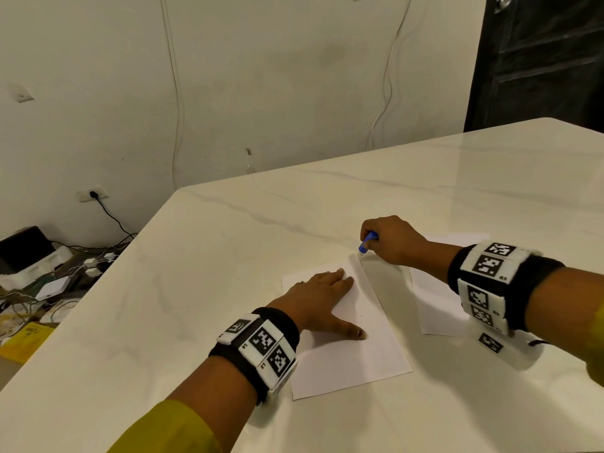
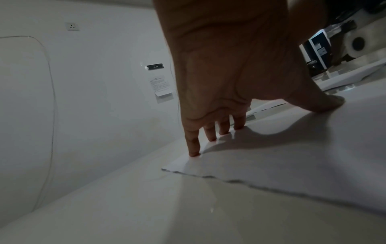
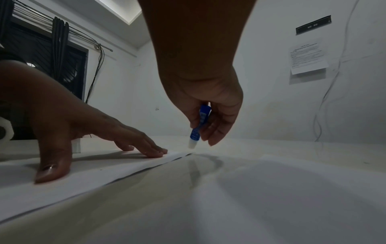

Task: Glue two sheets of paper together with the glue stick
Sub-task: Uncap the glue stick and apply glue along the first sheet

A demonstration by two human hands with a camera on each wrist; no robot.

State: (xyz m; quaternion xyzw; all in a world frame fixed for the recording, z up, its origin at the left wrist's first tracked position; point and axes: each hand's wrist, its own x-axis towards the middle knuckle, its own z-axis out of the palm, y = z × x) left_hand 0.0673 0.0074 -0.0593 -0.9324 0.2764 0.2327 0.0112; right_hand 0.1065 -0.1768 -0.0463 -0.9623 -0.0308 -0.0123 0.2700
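Note:
A white sheet of paper (image 1: 353, 351) lies on the marble table (image 1: 196, 305). My left hand (image 1: 322, 297) presses flat on it with straight fingers (image 2: 193, 145) and spread thumb (image 3: 52, 168). My right hand (image 1: 390, 240) grips a blue glue stick (image 1: 367, 241), uncapped, its white tip (image 3: 191, 145) pointing down just above the sheet's far right corner (image 3: 179, 154). A second white sheet (image 1: 434, 302) lies to the right, partly under my right forearm.
The table's left edge drops to a floor with cables, adapters and a yellow packet (image 1: 26, 338). A wall (image 1: 261, 76) stands behind the table, with a dark door (image 1: 536, 60) at the back right.

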